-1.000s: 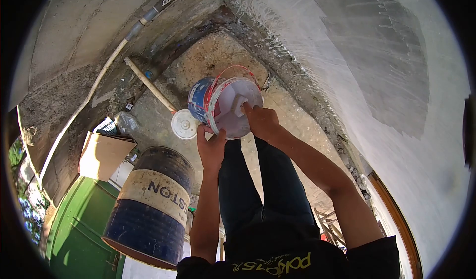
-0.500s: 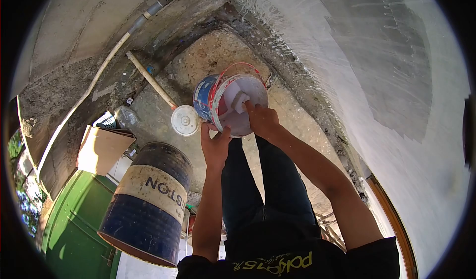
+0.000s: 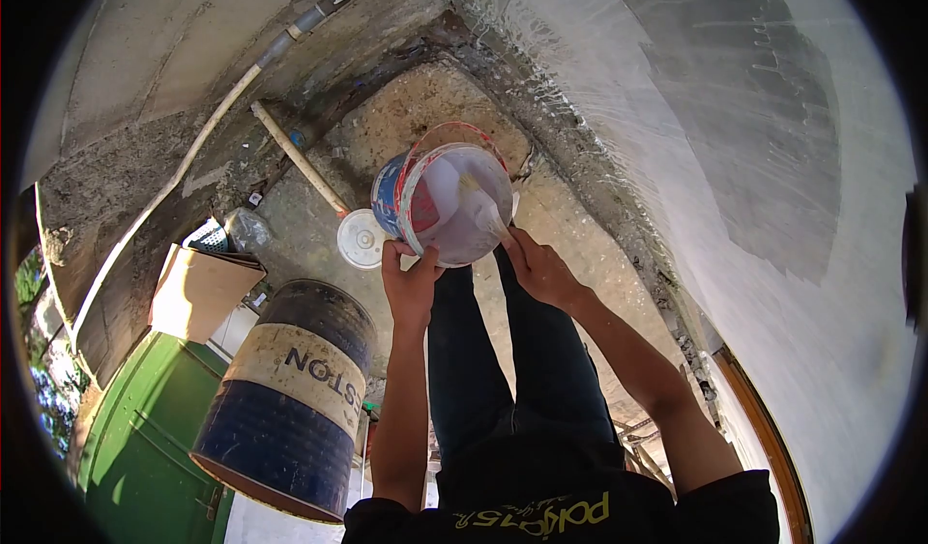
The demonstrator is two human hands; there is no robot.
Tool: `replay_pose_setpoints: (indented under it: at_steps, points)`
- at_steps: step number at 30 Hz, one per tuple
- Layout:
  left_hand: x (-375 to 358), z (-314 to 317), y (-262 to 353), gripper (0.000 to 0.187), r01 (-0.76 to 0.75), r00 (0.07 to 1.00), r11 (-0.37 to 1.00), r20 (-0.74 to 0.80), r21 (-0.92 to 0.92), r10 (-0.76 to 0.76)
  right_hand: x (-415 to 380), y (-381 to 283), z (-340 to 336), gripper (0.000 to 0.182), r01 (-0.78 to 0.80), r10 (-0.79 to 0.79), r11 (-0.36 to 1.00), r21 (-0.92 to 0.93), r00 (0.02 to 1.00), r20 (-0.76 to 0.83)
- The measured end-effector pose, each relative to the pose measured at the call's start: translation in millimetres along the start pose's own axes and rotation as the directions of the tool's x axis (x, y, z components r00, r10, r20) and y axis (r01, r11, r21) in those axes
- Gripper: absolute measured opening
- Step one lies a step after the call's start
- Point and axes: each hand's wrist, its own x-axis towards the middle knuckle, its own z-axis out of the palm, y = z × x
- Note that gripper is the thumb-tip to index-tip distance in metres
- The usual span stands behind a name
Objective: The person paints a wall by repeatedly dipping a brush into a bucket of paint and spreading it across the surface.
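Observation:
A blue and red paint bucket (image 3: 389, 196) is tipped toward me, showing whitish paint inside. My left hand (image 3: 410, 281) grips its lower left rim, with the thumb over the edge. My right hand (image 3: 543, 272) is closed at the lower right rim, fingers around the handle end of a paintbrush (image 3: 486, 214). The brush head is inside the bucket, coated white and smeared by motion. A red wire handle (image 3: 454, 126) arches behind the bucket's mouth.
A round white lid (image 3: 362, 239) lies left of the bucket, by a pole (image 3: 302, 161). A blue and white metal drum (image 3: 290, 389) stands at lower left, near cardboard (image 3: 203, 288) and a green door (image 3: 150, 423). A partly painted wall (image 3: 744, 128) rises on the right.
My right hand has drawn back from inside the bucket to its lower right rim, turning the paintbrush. The left hand keeps its hold, and the bucket has shifted slightly left.

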Motion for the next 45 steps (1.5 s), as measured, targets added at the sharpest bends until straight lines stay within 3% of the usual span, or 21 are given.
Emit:
replay_pose_setpoints:
  at_steps: [10,13,16,19,22,25,28,31,34,37,38,42,45]
  points:
    - [8,-8,1,0.026,0.033,0.999,0.999,-0.015,-0.009,-0.033,-5,-5,8,0.021,-0.035,0.035,0.999,0.015,0.999,-0.030]
    - [10,-10,5,0.027,0.044,0.999,0.998,-0.017,-0.036,-0.045,-5,-8,14,0.021,0.041,-0.044,0.999,-0.032,0.994,-0.104]
    - [12,-12,6,0.029,0.068,0.998,0.997,-0.017,-0.045,-0.068,-1,-9,15,0.022,-0.046,0.042,0.995,-0.086,0.998,-0.051]
    - [15,-15,6,0.029,0.058,0.998,0.998,-0.022,-0.037,-0.059,-1,-12,22,0.021,0.017,-0.025,0.998,-0.066,0.992,-0.127]
    - [17,-20,3,0.030,0.057,0.998,0.998,-0.029,-0.021,-0.058,2,-11,25,0.020,-0.051,0.048,0.995,-0.086,0.998,-0.046]
    - [19,-23,6,0.030,0.055,0.998,0.998,-0.026,-0.032,-0.056,4,-13,30,0.019,0.036,-0.038,0.999,-0.022,0.995,-0.092]
    - [23,-29,6,0.029,0.090,0.995,0.994,-0.036,-0.060,-0.093,6,-15,30,0.021,0.032,-0.033,0.983,0.179,0.999,0.002]
    - [30,-33,6,0.029,0.115,0.992,0.988,-0.034,-0.108,-0.119,7,-21,27,0.024,-0.223,0.141,0.885,0.408,0.965,0.222]
    - [36,-37,5,0.029,0.127,0.990,0.983,-0.042,-0.133,-0.133,7,-23,28,0.028,-0.162,0.113,0.930,0.330,0.980,0.161]
    - [40,-40,7,0.029,0.143,0.987,0.977,-0.048,-0.160,-0.153,14,-31,24,0.025,-0.392,0.274,0.709,0.586,0.919,0.284]
    - [41,-43,8,0.029,0.154,0.985,0.973,-0.048,-0.174,-0.165,19,-34,23,0.024,-0.398,0.277,0.670,0.627,0.917,0.287]
    - [49,-48,9,0.028,0.183,0.978,0.962,-0.059,-0.203,-0.198,58,-57,3,0.023,-0.369,0.345,0.500,0.783,0.915,0.211]
    - [51,-52,17,0.030,0.175,0.978,0.967,-0.078,-0.187,-0.193,112,-50,-4,0.024,-0.174,0.350,0.631,0.756,0.933,-0.077]
